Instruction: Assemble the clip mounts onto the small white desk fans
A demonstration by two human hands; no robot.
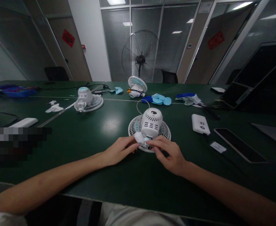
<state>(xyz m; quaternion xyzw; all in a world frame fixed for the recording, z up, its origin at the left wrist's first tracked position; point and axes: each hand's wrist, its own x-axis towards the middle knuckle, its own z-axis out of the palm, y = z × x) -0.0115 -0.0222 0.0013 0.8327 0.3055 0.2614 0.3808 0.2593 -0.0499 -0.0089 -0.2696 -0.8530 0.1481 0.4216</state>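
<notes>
A small white fan (151,123) lies grille-down on the dark green table (105,175), its motor housing pointing up. My left hand (119,151) and my right hand (169,153) meet at the near side of its housing. Both pinch a small white part (139,137) at the fan's base, fingers closed around it. Just what that part is stays hard to tell.
Two more small fans, one (87,99) at the left and one (137,86) at the back, lie on the table, with blue fan blades (160,99) near them. A white power bank (200,124), a black phone (239,145) and a laptop (253,78) sit at the right. A big floor fan (140,58) stands behind.
</notes>
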